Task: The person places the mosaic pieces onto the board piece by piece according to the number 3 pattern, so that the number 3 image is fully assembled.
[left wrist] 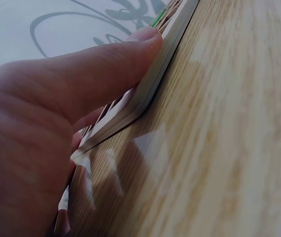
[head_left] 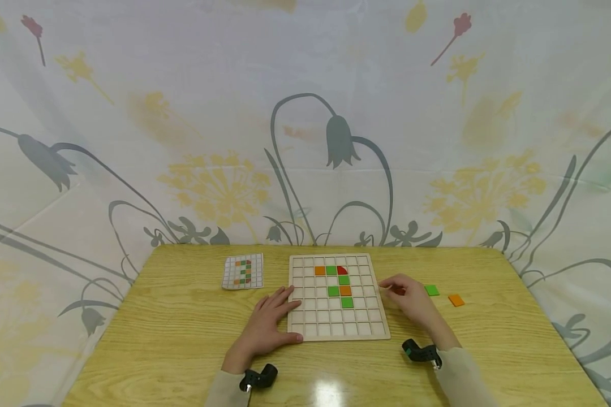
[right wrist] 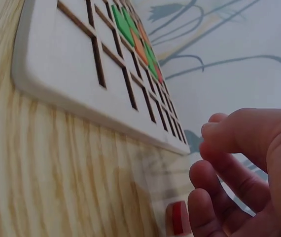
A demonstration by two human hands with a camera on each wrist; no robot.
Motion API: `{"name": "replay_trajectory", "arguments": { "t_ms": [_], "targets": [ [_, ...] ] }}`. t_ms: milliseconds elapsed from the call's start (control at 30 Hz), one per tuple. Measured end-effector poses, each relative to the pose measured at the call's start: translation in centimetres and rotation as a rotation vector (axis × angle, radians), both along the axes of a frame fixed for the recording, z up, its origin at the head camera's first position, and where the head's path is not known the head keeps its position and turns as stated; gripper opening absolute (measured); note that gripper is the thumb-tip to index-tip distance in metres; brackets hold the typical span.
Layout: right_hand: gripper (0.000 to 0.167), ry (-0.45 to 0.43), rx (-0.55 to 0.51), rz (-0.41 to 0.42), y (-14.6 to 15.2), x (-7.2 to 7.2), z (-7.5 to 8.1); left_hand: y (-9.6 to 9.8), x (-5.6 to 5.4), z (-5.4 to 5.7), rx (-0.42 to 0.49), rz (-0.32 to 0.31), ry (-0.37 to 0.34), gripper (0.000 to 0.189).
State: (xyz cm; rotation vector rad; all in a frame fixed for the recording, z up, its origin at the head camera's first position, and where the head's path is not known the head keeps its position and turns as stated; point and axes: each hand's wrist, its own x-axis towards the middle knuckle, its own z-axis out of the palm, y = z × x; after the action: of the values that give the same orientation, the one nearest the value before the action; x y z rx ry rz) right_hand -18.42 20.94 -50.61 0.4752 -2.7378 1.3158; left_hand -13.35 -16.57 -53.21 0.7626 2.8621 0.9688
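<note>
A wooden grid board [head_left: 310, 316] lies on the table with orange, green and red tiles in its cells. My left hand [head_left: 269, 325] rests at its lower left corner, fingers spread over the left edge. In the left wrist view the thumb [left wrist: 116, 59] presses on the rim. Just off the board's right edge is my right hand [head_left: 409, 297], fingers curled and the thumb near the index fingertip. A red tile [right wrist: 178, 217] shows close by its lower fingertips in the right wrist view; whether any finger grips it is hidden.
To the right of my right hand lie a green tile [head_left: 431, 290] and an orange tile [head_left: 456, 300]. A paper card [head_left: 242, 271] printed with a coloured grid pattern lies left of the board. A flower-patterned cloth [head_left: 305, 186] hangs behind the table [head_left: 158, 328].
</note>
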Motion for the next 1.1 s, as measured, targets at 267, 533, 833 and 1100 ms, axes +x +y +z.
{"name": "replay_trajectory", "arguments": {
  "t_ms": [267,533,833,1100],
  "targets": [
    [0.018,0.040,-0.007,-0.025,1.1,-0.1,-0.4,0.0,0.0,0.1,-0.002,-0.007,0.005,0.075],
    [0.017,0.026,0.026,-0.067,2.1,-0.2,-0.6,0.1,0.0,0.2,0.006,-0.005,-0.007,0.074],
    [0.021,0.000,0.079,-0.094,2.7,-0.3,-1.2,0.1,0.0,0.2,-0.001,0.001,-0.014,0.074],
    [0.021,-0.003,0.109,-0.073,2.6,-0.5,-1.5,0.1,0.1,0.2,-0.008,0.004,-0.015,0.075]
  ]
}}
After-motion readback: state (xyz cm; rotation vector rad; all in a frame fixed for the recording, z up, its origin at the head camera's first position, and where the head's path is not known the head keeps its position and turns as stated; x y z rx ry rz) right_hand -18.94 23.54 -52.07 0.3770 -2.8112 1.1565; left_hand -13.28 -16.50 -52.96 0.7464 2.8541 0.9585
